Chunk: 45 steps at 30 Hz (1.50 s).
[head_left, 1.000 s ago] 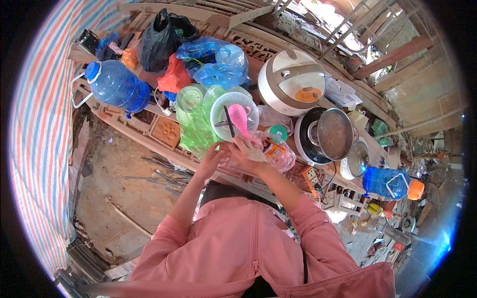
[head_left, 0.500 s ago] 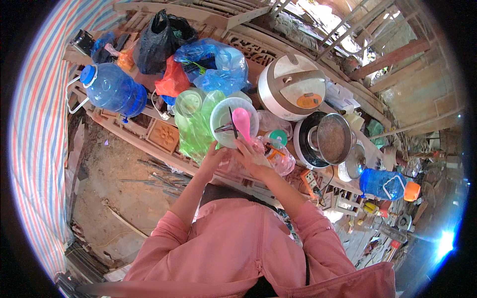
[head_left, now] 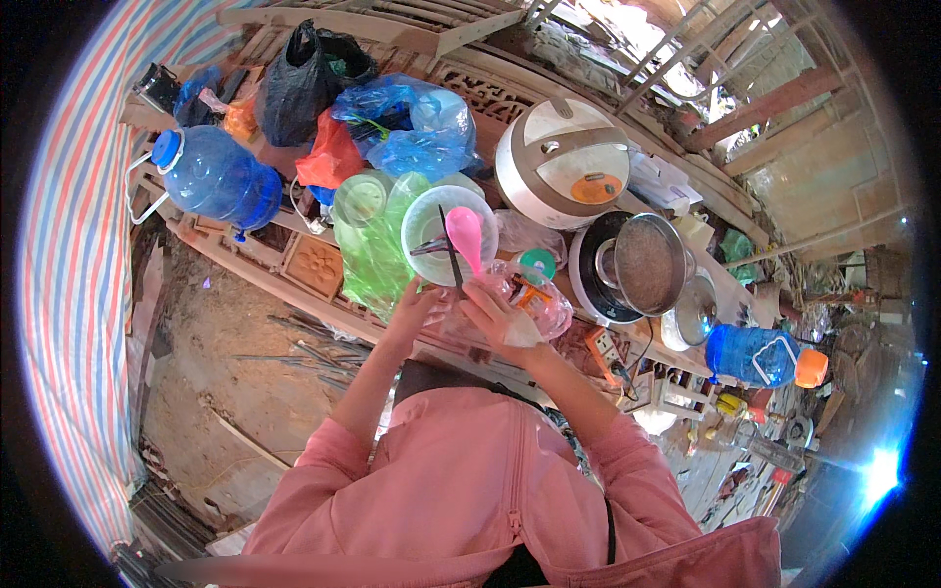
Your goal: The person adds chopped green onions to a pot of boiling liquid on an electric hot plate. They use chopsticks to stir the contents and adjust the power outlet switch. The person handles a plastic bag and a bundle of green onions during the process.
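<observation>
Both hands (head_left: 461, 312) gripping clear plastic bag (head_left: 529, 299), pink spoon (head_left: 466, 235) just above

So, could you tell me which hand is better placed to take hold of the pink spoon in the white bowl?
Probably the right hand: it lies just below the pink spoon, on the clear plastic bag. The left hand sits lower left, by the green bag.

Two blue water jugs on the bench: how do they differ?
The left jug looks bigger and has a blue cap; the right jug looks smaller, with an orange cap. The left jug lies at the bench's far left beside the bags; the right jug lies by the pots. Both are translucent blue, on their sides, with white handles.
</observation>
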Tool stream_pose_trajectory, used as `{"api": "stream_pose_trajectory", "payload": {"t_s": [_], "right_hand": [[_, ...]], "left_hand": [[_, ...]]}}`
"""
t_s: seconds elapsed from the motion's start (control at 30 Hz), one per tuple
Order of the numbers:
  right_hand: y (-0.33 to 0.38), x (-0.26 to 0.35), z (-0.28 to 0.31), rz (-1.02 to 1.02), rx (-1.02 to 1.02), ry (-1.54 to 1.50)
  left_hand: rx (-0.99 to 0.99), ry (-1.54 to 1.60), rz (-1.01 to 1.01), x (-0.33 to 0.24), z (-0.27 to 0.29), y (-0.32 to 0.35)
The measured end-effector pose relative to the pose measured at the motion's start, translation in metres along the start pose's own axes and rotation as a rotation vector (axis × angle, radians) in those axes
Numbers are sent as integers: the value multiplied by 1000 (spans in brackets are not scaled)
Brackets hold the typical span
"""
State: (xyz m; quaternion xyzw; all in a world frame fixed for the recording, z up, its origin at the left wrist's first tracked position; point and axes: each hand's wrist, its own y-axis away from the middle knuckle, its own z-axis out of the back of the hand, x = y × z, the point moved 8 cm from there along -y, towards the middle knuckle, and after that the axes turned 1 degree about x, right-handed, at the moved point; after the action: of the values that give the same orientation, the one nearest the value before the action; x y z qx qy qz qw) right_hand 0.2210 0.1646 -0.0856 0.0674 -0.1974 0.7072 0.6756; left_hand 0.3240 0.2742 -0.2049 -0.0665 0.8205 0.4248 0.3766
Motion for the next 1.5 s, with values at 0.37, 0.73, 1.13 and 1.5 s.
{"api": "stream_pose_trajectory", "payload": {"t_s": [0.37,0.73,1.13,1.5], "right_hand": [[98,-14,69,-442,-300,-97],[-24,-23,101,-364,-339,-96],[-187,-78,50,-107,-6,437],[-176,-69,61,-204,64,337]], "left_hand": [[-342,-678,-732,-183,34,42],[62,-1476,-1085,-231,-64,-4],[-38,-1388,-1168,-278,-21,-48],[-198,-2294,-676,-251,-14,-232]]}}
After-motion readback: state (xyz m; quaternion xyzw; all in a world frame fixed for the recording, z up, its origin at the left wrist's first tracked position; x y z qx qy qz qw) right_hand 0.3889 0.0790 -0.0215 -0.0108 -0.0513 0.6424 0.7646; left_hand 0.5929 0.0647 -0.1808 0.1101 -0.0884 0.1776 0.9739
